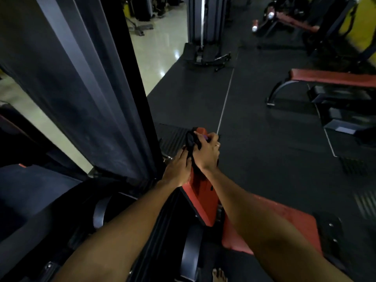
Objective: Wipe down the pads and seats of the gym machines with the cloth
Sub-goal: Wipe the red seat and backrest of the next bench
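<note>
Rubber flooring (254, 110), black and matted, fills most of what you see, giving way to pale glossy floor (162, 37) at the upper left. Rising on your left is the tall dark housing (85, 88) of the machine you are standing at, tilted across the view by the wide lens. Off to your right stands a bench (335, 77) with a long red top, well apart from you, and a cable tower (205, 21) sits at the far end of the matting. Below your right forearm lies the machine's broad red seat (284, 222), and just beside it, running away from you between your arms, is a narrow red pad (203, 198) seen almost edge-on. Both of your hands meet at the far end of that pad. Your left hand (178, 166) lies against the pad's left side with its fingers fairly straight, gripping nothing that you can make out. Your right hand (207, 153) has its fingers curled round the dark cloth (191, 141), which is bunched over the top end of the pad and hangs down between your two hands. A ring (218, 145) shows on one finger of that hand. At the bottom edge, a bare foot (218, 275) rests on the floor.
</note>
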Available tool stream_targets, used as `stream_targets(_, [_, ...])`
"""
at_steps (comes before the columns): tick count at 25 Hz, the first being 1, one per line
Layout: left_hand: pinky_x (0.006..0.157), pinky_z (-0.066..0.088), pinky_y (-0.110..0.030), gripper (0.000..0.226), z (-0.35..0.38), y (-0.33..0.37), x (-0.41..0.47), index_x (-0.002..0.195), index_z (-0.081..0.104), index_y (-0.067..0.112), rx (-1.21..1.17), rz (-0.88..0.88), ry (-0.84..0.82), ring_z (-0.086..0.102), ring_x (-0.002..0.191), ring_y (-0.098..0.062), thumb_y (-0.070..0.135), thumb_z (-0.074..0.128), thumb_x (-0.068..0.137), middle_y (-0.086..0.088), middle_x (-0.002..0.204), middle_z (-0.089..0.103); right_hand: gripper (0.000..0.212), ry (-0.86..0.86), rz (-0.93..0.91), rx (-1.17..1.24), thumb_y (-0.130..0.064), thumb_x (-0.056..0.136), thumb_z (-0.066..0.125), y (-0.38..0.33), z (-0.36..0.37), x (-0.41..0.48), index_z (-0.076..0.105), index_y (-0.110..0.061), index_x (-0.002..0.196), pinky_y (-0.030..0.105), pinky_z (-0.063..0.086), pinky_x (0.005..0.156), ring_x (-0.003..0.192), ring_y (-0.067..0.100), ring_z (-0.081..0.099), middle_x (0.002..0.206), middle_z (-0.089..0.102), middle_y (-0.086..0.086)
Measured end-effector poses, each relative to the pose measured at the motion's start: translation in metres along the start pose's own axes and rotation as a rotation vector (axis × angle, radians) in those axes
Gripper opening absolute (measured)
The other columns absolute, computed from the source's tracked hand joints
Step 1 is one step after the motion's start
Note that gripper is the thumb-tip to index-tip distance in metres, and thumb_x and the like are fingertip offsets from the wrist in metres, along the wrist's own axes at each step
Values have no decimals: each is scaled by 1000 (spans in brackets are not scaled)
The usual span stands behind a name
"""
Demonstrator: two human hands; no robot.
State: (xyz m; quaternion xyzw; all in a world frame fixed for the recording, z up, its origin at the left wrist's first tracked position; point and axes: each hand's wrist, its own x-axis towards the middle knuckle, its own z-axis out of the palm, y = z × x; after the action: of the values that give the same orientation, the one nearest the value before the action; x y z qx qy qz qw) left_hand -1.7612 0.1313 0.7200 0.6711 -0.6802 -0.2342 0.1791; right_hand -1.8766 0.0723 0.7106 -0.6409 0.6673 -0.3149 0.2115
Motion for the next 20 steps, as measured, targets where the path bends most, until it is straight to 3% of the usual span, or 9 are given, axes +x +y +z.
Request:
stream_targets(2, [122, 24, -42, 54, 2, -7, 2, 160, 14, 22, -31, 31, -52, 18, 152, -19, 35, 26, 109, 3, 168, 9, 49, 2, 72, 12, -25, 97, 51, -8, -4, 27, 45, -41, 142, 55, 41, 103, 125, 40, 41, 143, 32, 6])
stream_targets(4, [122, 24, -43, 55, 2, -11, 4, 161, 8, 28, -70, 29, -79, 13, 154, -18, 38, 23, 109, 6, 168, 2, 42, 45, 118, 65, -21, 95, 55, -15, -2, 42, 46, -34, 134, 56, 44, 97, 123, 40, 45, 139, 39, 5])
stream_targets(8, [111, 25, -24, 54, 1, -10, 3, 161, 12, 22, -169, 61, -49, 24, 150, -18, 30, 27, 109, 5, 168, 7, 32, 109, 67, 194, -43, 96, 54, -14, 2, 10, 55, -34, 126, 55, 48, 99, 126, 29, 44, 139, 42, -4])
stream_targets(11, [111, 31, -30, 56, 0, -10, 2, 160, 14, 18, -162, 73, -66, 29, 147, -20, 29, 30, 108, 2, 167, 10, 47, 40, -18, 232, -54, 95, 38, 10, 5, -47, 51, -44, 139, 49, 41, 111, 137, 22, 36, 152, 32, -11])
stream_targets(14, [113, 31, -31, 54, -1, -9, 4, 160, 14, 17, -129, 74, -77, 27, 149, -21, 28, 28, 109, -3, 168, 9, 45, 53, -99, 185, -50, 98, 38, 23, 11, -56, 51, -45, 142, 46, 32, 116, 137, 22, 35, 157, 29, -8])
stream_targets(20, [112, 36, -38, 59, -13, 6, 30, 161, 7, 16, -5, 57, -108, 26, 149, -22, 24, 31, 107, 5, 169, -5, 35, -27, 8, 124, -35, 101, 50, 11, 9, 37, 58, -46, 134, 50, 30, 112, 141, 30, 29, 160, 25, -5])
